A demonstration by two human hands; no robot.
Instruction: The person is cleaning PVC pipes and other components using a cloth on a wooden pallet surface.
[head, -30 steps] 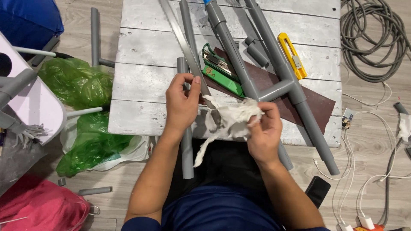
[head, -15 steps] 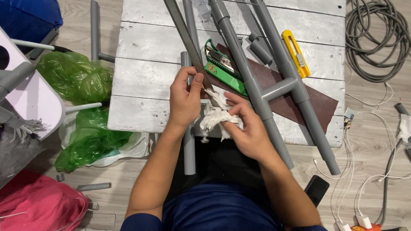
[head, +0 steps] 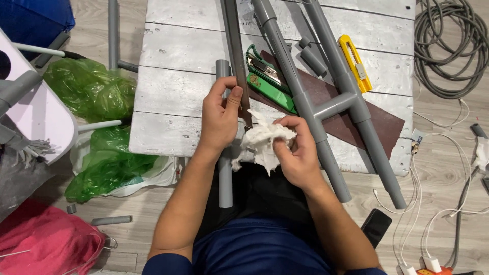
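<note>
Left hand fingers pinch the thin saw blade over the near counter edge, right hand fingers clamp a crumpled white rag at its near end; teeth could snag the rag or nick fingers.

I see bare boards along the worktop's left edge, open passage there. The middle is barred: metal strip and green tool side by side, joined grey pipes slanting to the near right corner. The yellow knife crowds the right edge.
</note>
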